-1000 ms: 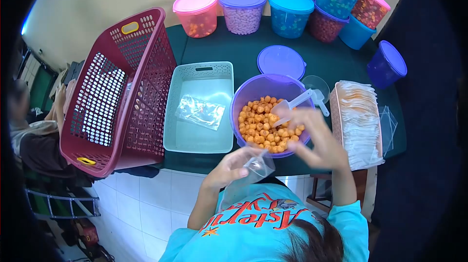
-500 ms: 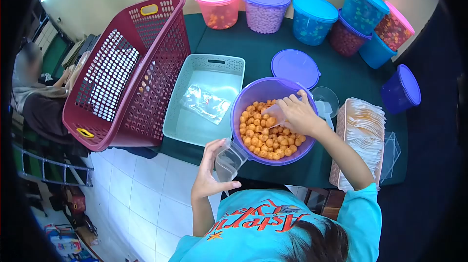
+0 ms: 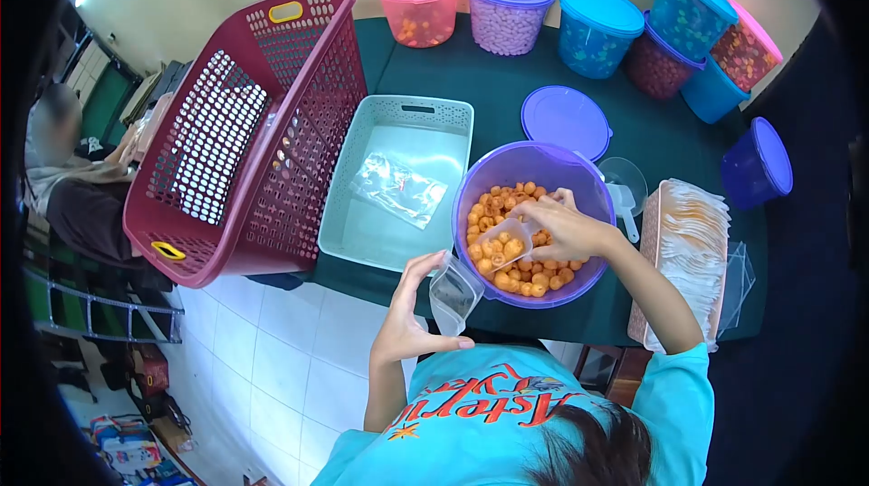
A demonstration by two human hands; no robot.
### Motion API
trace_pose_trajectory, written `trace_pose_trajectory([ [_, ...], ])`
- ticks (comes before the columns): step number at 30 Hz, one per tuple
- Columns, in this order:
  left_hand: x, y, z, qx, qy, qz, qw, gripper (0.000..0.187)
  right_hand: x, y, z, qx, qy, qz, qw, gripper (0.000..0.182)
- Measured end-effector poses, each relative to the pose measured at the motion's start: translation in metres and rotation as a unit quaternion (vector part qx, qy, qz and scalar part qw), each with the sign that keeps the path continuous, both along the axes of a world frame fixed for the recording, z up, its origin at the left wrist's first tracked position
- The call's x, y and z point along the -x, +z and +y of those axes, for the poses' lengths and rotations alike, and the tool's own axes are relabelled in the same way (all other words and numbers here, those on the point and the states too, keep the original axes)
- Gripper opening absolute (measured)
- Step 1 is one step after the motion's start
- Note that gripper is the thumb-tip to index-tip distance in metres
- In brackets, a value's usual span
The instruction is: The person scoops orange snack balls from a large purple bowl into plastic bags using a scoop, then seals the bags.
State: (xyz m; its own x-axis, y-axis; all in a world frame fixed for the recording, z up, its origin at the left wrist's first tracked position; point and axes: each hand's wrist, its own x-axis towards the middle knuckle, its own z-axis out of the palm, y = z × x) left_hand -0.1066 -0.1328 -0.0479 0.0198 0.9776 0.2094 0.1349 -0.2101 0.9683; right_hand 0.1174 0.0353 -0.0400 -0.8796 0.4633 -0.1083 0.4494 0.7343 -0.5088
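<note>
My right hand is closed on a clear plastic scoop inside the purple tub. Round orange snack balls fill the scoop and lie in the tub. Beside the tub's near left rim, my left hand grips a small clear plastic bag between thumb and fingers. The bag looks empty, and its mouth is tilted toward the tub.
Left of the tub, a pale green basket holds clear plastic packaging. Beyond it stands a tall maroon basket. A purple lid, a white scoop and a box of packets lie nearby. Lidded tubs line the back.
My right hand has brought the scoop up and toward the tub's near left side, now full of orange balls. My left hand still holds the bag. The view has shifted slightly.
</note>
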Motion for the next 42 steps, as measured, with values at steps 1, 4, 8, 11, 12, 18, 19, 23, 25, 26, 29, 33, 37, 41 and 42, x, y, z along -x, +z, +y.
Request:
trace_pose_trajectory([
  [1,0.003,0.001,0.002,0.0,-0.006,0.001,1.0,0.095,0.001,0.002,0.001,0.0,-0.006,0.001,1.0,0.059],
  [4,0.011,0.005,0.01,-0.021,-0.017,0.015,1.0,0.096,-0.002,0.014,0.002,0.067,-0.036,-0.002,0.997,0.06],
  [8,0.02,0.02,0.021,-0.035,-0.013,0.077,0.996,0.098,-0.014,0.03,0.0,0.063,-0.095,0.054,0.992,0.058],
  [11,0.023,0.023,0.034,-0.046,-0.012,0.119,0.992,0.093,-0.02,0.058,-0.007,0.056,-0.138,0.072,0.986,0.057],
  [12,0.024,0.024,0.038,-0.049,-0.011,0.133,0.99,0.089,-0.021,0.069,-0.01,0.051,-0.146,0.074,0.985,0.057],
  [18,0.016,0.03,0.065,-0.071,-0.055,0.161,0.983,0.091,-0.011,0.125,-0.028,-0.047,-0.154,0.042,0.986,0.053],
  [19,0.015,0.032,0.067,-0.081,-0.06,0.163,0.981,0.091,-0.005,0.133,-0.032,-0.066,-0.151,0.011,0.986,0.052],
  [23,0.007,0.035,0.071,-0.123,-0.086,0.167,0.974,0.091,0.033,0.154,-0.058,-0.227,-0.102,-0.081,0.965,0.043],
  [25,0.006,0.033,0.073,-0.123,-0.097,0.151,0.976,0.09,0.056,0.154,-0.074,-0.287,-0.111,-0.104,0.946,0.036],
  [26,0.006,0.032,0.074,-0.121,-0.098,0.135,0.979,0.09,0.064,0.155,-0.08,-0.346,-0.11,-0.126,0.923,0.03],
  [29,0.008,0.03,0.074,-0.121,-0.106,0.118,0.98,0.09,0.069,0.164,-0.09,-0.374,-0.108,-0.151,0.908,0.022],
  [33,0.021,0.022,0.077,-0.114,-0.111,0.102,0.982,0.093,0.048,0.178,-0.089,-0.375,-0.183,-0.105,0.903,0.033],
  [37,0.049,0.008,0.078,-0.02,-0.146,-0.13,0.981,0.1,0.02,0.165,-0.072,-0.322,-0.283,-0.153,0.89,0.044],
  [41,0.055,0.004,0.071,-0.004,-0.146,-0.159,0.976,0.101,0.012,0.081,-0.034,-0.28,-0.252,-0.159,0.913,0.045],
  [42,0.054,0.001,0.068,0.004,-0.147,-0.155,0.977,0.1,0.013,0.064,-0.027,-0.282,-0.243,-0.16,0.914,0.045],
])
